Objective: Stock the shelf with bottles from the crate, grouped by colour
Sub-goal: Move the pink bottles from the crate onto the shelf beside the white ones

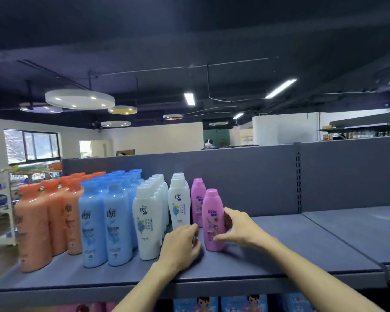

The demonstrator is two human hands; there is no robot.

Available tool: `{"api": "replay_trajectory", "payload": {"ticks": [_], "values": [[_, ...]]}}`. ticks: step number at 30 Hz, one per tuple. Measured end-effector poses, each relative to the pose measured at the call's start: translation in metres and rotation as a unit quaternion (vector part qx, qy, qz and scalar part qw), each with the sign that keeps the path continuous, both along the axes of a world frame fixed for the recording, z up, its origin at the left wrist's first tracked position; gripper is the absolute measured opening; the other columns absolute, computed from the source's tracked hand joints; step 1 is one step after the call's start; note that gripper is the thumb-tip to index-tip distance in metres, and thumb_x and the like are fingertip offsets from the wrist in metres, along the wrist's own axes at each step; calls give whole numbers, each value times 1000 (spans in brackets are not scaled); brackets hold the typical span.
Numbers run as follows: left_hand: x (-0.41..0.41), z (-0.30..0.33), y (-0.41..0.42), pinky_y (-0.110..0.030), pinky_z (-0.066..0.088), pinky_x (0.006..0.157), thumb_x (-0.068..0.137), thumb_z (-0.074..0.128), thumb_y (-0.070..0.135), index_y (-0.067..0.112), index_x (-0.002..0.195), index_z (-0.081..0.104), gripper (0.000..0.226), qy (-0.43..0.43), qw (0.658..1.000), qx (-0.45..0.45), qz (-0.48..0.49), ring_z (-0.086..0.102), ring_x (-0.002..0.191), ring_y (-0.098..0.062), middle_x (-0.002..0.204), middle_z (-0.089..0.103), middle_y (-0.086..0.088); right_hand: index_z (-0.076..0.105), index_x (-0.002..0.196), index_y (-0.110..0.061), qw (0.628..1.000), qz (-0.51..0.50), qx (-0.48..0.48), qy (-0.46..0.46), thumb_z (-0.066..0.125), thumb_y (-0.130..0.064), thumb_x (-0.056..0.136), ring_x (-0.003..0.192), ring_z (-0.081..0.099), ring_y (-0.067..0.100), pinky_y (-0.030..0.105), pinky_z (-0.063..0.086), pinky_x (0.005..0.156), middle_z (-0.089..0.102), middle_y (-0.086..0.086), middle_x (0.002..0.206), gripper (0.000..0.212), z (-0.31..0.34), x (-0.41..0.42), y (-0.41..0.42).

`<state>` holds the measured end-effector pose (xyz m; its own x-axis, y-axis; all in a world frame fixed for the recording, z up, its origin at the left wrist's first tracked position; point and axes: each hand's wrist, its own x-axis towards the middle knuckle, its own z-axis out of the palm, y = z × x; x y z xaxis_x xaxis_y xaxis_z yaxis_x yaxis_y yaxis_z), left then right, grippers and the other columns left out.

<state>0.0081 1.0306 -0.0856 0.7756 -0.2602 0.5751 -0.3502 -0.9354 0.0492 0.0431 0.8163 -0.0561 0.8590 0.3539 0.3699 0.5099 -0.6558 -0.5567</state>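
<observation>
Orange, blue, white rows up already. Right hand (239,226) gripping second pink bottle (213,219), left hand (181,244) loose beside it. Crate unseen.

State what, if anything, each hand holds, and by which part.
The right hand grips the front pink bottle by its lower body. The left hand holds nothing, its fingers curled beside that bottle.

Counting what stands on my shelf (279,255), colour by colour.
I count two pink bottles (212,219), both upright. The white bottles (146,224) form two rows and the blue bottles (106,224) two rows as well, with orange bottles (35,230) leftmost; rear ones overlap, so exact totals escape me. My two hands are up here.
</observation>
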Motion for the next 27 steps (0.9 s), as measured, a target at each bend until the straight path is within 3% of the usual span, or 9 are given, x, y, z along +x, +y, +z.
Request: {"api": "replay_trajectory", "payload": {"ticks": [5,15,23,27], "values": [[15,-3,0,-34,43,68,84,46,39,24,90,45,17,-10,1000,-20,4,53,88,-17,91,58,7,62,107,-24,1000,5,13,1,85,-38,63,82,67,0,22,56,77,71,-14,96,52,-1,16,7],[31,-4,3,-37,46,69,84,49,37,21,84,45,16,1,1000,-28,2,57,82,-21,86,59,5,61,110,-21,999,-37,10,11,83,-42,65,90,66,11,31,56,80,69,-8,101,54,-6,64,38],[38,-10,5,-39,46,66,83,49,34,19,82,45,15,-9,1000,-30,-3,56,80,-23,82,59,3,61,97,-19,991,-63,115,7,86,-29,72,86,66,11,10,47,67,70,-7,94,37,-29,77,50],[42,-11,6,-38,46,65,82,50,34,19,84,48,15,-21,999,-25,0,55,79,-22,81,60,4,61,99,-13,990,-62,125,-9,87,-27,72,85,69,12,24,55,78,71,-5,93,40,-30,81,49]]}}
